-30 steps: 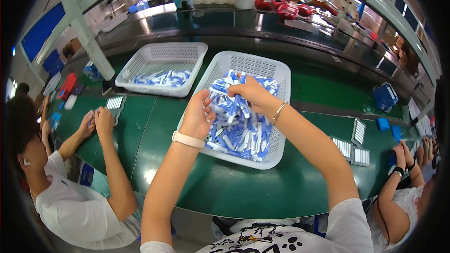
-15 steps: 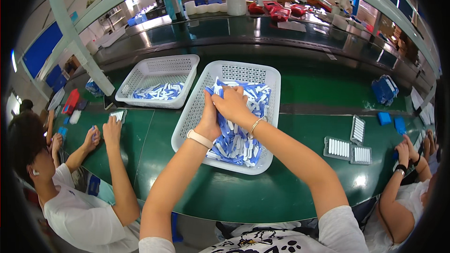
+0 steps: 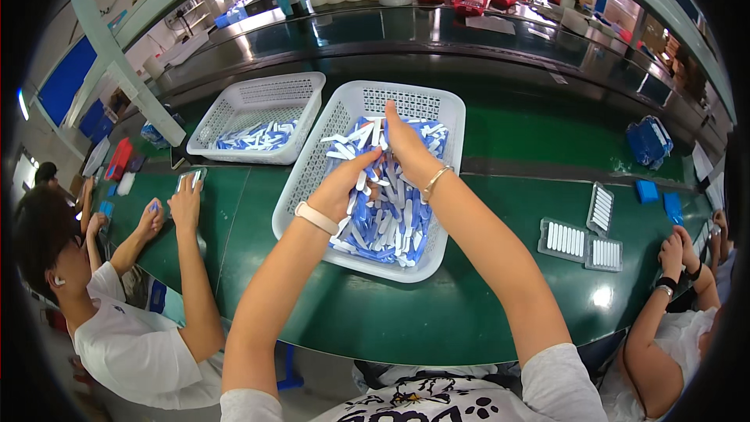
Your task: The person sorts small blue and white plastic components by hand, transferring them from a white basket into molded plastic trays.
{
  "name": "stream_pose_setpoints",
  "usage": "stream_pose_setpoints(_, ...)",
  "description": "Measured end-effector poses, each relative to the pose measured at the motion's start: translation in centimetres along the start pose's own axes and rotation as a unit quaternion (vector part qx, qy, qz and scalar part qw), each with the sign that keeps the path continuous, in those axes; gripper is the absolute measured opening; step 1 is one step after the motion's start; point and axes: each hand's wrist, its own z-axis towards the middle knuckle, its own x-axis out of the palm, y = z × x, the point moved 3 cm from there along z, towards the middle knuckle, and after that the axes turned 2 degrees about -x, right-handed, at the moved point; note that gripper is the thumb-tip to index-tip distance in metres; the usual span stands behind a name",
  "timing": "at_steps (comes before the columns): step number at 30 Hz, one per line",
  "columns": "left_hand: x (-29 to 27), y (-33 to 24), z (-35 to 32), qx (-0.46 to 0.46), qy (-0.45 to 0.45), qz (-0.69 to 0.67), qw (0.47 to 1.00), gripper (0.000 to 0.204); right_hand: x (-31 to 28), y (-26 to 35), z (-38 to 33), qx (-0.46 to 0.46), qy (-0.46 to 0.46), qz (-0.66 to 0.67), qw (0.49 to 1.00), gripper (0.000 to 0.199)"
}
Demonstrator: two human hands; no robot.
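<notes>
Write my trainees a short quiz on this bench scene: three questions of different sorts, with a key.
1. The person's left hand and right hand are over: A) a red box; B) the basket heaped with blue and white pieces; C) the floor.
2. True or false: the metal bangle is on the right wrist.
3. How many clear trays lie right of that basket?

Key: 1 B; 2 true; 3 three.
</notes>
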Motion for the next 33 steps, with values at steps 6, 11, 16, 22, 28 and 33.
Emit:
stream_pose_setpoints(6,-0.5,0.2,0.3,0.013,-0.018,-0.096,0.995,0.019,-0.2,-0.4,-0.1,-0.011,0.031,0.098,0.995,0.032)
stream_pose_setpoints(11,0.1,0.0,-0.2,-0.014,0.017,-0.065,0.998,0.015,0.1,-0.1,-0.1,-0.037,0.033,0.084,0.995,0.029)
stream_pose_setpoints(16,0.3,0.1,0.1,-0.037,0.026,-0.008,0.999,0.009,0.8,0.5,-0.5,-0.045,0.102,-0.151,0.982,0.038)
stream_pose_setpoints(22,1.0,-0.3,-0.3,-0.028,0.011,-0.026,0.999,0.007,1.5,-0.3,-0.9,-0.027,0.117,-0.108,0.987,0.037)
stream_pose_setpoints(28,-0.2,0.4,0.3,-0.029,0.003,-0.069,0.997,0.007,0.2,-0.1,-0.4,-0.104,0.04,-0.048,0.993,0.032)
stream_pose_setpoints(33,-0.7,0.1,0.2,-0.029,-0.054,-0.096,0.994,0.016,0.7,-1.2,-0.4,-0.049,0.044,0.017,0.998,0.03)
